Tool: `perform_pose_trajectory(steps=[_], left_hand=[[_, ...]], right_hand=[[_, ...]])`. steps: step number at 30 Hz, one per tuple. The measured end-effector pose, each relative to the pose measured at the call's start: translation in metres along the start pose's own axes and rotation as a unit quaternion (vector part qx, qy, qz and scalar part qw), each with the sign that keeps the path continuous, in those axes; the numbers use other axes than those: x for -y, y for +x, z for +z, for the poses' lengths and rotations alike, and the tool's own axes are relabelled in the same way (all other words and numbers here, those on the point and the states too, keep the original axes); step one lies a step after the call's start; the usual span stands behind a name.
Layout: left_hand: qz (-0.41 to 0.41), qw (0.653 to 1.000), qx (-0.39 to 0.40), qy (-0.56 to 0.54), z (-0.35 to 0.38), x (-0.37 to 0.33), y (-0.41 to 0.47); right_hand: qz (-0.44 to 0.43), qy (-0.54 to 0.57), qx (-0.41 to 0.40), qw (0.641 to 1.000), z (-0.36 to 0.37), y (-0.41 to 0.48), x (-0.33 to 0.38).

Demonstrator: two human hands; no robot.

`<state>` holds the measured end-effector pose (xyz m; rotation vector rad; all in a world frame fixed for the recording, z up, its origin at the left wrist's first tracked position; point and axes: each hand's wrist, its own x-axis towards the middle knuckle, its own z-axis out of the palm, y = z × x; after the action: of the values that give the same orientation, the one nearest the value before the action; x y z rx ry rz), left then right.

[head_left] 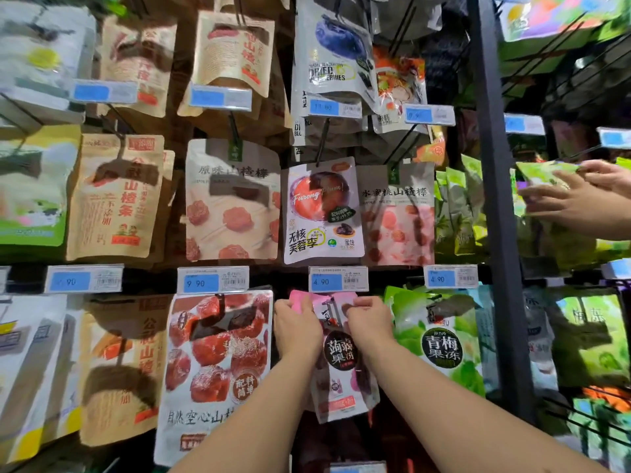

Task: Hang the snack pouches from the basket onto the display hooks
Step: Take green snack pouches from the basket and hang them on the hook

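My left hand (297, 331) and right hand (370, 324) each pinch a top corner of the pink pouch (338, 353) | hang hole: I can't make it out | lower print blurred

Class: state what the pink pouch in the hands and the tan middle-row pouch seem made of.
The pink printed snack pouch looks like glossy plastic film: smooth sheen, soft creases. The tan red-lettered snack pouch looks like matte kraft paper: dull brown, no shine; any lining is hidden.

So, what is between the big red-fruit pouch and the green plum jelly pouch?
In the head view, a pink jelly pouch, top held by left hand and right hand.
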<state>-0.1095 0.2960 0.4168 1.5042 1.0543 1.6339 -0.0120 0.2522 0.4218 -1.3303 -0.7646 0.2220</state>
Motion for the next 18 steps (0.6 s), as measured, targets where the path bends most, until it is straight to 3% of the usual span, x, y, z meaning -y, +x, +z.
perform_pose_trajectory(steps=[6,12,18], left_hand=[[0.100,0.993,0.031,-0.053,0.002,0.005,0.008],[0.129,0.984,0.064,-0.106,-0.009,0.006,0.001],[0.134,0.981,0.049,-0.129,-0.009,0.005,-0.008]], right_hand=[[0.031,0.041,-0.025,0.998,-0.001,-0.004,0.000],[0.026,0.062,-0.003,0.998,-0.009,-0.015,0.000],[-0.036,0.094,-0.029,0.995,-0.011,-0.027,-0.007]])
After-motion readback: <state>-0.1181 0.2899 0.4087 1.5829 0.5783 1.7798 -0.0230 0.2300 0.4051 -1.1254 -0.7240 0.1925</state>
